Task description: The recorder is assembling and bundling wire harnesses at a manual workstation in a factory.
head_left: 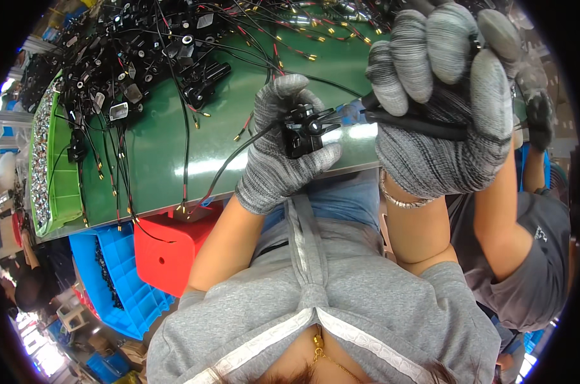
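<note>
In a grey striped glove, my left hand [270, 160] holds a small black plastic housing [302, 131] between thumb and fingers. A black cable [232, 157] runs from the housing down to the left. My right hand [453, 150], gloved alike, is wrapped round the black handles of pliers [424, 125]. The pliers' metal jaws point left and reach the right side of the housing; whether they grip it I cannot tell. Both hands are above the near edge of the green table [219, 134].
A heap of black parts with cables [136, 57] covers the far left of the table. Loose wire ends with gold connectors lie farther back. A green tray [66, 173] of small metal pieces stands at the left edge. Below are a red stool [162, 249] and blue crate [123, 294]. Another person [520, 243] sits at right.
</note>
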The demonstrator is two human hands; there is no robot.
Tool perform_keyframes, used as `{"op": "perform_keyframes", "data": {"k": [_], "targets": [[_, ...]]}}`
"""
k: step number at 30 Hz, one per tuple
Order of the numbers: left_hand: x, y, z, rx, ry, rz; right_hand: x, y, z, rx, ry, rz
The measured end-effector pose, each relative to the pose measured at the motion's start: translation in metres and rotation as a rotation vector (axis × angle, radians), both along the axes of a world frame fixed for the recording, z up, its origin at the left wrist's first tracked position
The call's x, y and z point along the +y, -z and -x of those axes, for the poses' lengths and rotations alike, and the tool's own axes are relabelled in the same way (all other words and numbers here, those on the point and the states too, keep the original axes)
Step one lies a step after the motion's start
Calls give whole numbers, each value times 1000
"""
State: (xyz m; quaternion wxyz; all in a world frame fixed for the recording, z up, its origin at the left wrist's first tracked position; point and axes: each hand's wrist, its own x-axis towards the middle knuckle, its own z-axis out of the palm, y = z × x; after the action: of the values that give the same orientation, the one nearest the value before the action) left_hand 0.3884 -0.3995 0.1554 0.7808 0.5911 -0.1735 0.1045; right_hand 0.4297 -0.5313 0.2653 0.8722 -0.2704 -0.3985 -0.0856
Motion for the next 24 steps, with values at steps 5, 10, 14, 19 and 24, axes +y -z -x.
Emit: {"op": "perform_keyframes", "data": {"k": [5,10,14,19,24], "targets": [[2,6,1,77,59,0,15,26,-9,0,6,-144],[-1,2,4,97,18,20,3,19,-12,-35,-12,34],[3,9,2,-105,32,-3,-4,20,-19,-94,-58,116],[2,-1,8,-8,18,60,-10,18,-28,-171,-102,202],[5,1,9,47,-1,92,-8,15,-42,-274,-146,251]]}}
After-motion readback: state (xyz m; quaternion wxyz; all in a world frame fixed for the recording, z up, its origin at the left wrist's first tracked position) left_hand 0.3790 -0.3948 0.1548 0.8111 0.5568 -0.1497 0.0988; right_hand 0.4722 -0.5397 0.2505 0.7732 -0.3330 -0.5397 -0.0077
